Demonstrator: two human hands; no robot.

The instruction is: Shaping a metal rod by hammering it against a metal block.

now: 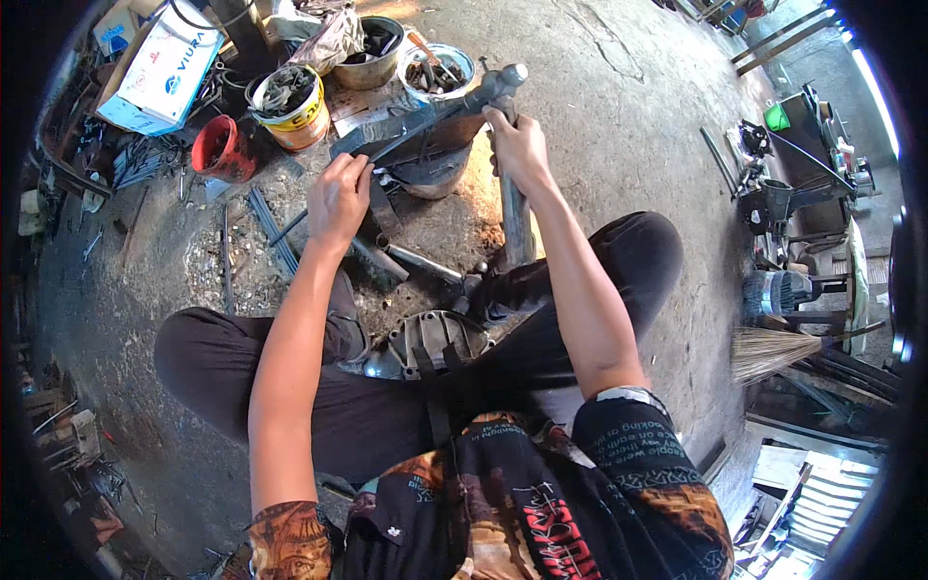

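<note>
My left hand (338, 198) is closed round a thin dark metal rod (290, 228), which slants from lower left up to a dark anvil-like block (425, 145). Fingers of my right hand (519, 150) are wrapped round the handle of a hammer (517, 227), close under its head. That head has a rounded shiny end and lies above the block's right end; whether they touch I cannot tell. Below the block, a round metal base (435, 181) is partly visible. Short metal pipes (420, 261) lie between my legs, near a ribbed grey metal casting (440, 338).
Beyond my left hand stand a red bucket (220, 147), a yellow bucket (295, 121) and a white tub of metal pieces (435, 70). A white-blue carton (159, 72) sits at far left. Thin rods (271, 227) lie on the floor. A straw broom (773, 353) is at right.
</note>
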